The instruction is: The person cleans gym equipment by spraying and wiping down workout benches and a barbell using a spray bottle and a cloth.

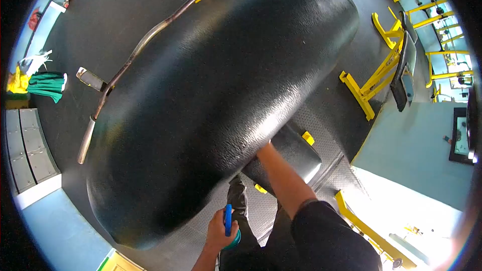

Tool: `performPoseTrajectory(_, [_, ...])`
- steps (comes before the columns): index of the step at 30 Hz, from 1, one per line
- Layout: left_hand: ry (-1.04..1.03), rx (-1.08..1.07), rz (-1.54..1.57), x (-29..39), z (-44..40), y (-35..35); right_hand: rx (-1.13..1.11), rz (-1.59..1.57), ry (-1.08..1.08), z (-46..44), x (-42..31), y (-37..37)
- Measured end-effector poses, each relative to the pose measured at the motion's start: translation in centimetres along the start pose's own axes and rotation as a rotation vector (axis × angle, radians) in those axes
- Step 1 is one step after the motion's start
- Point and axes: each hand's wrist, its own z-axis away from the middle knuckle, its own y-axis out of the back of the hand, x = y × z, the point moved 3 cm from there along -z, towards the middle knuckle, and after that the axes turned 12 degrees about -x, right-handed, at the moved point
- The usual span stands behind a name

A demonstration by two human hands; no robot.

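Note:
My left hand (219,230) is closed round a spray bottle with a blue trigger head (228,219) and a teal body (233,241), held low in front of my legs. A long black padded bench cushion (216,95) fills the middle of the view, its textured surface shining near the lower edge. My right forearm (283,175) reaches forward to that edge, and my right hand goes out of sight beneath the cushion, so its fingers are hidden. Under the forearm lies a smaller black pad (296,155) with yellow frame parts showing beside it.
A bent metal bar (145,40) with worn finish runs along the cushion's far side. Yellow-framed gym equipment (376,78) stands at the right. Green and yellow cloths (46,84) are at the left, above grey panels (30,145). A wall screen (461,135) is at far right.

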Motion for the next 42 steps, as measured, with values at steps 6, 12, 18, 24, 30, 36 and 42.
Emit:
performPoseTrajectory(6, [-0.045, 0.0, 0.005, 0.0, -1.0, -1.8, -0.224, 0.153, 0.221, 2.9, -3.6, -2.3])
performPoseTrajectory(12, [-0.032, -0.064, -0.062, 2.4, -1.6, -2.2, -0.105, -0.285, 0.078, 0.4, 1.6, 1.1])
performPoseTrajectory(18, [-0.044, -0.106, -0.084, 2.6, -3.0, -3.7, -0.056, -0.502, 0.062, -4.8, 5.6, 2.7])
performPoseTrajectory(24, [-0.078, -0.13, -0.102, 3.7, -3.6, -6.5, -0.072, -0.597, -0.284, 9.2, 20.2, -2.7])
performPoseTrajectory(30, [-0.144, -0.139, -0.124, 5.6, -5.3, -8.6, -0.107, -0.29, -0.119, 5.4, 19.5, -5.8])
performPoseTrajectory(36, [-0.117, -0.248, -0.238, 8.1, -6.3, -11.9, -0.175, -0.403, -0.078, 4.8, 13.8, 0.3])
performPoseTrajectory(42, [-0.16, -0.251, -0.284, 8.6, -5.6, -14.0, 0.051, -0.809, -0.233, 11.6, 24.8, -6.7])
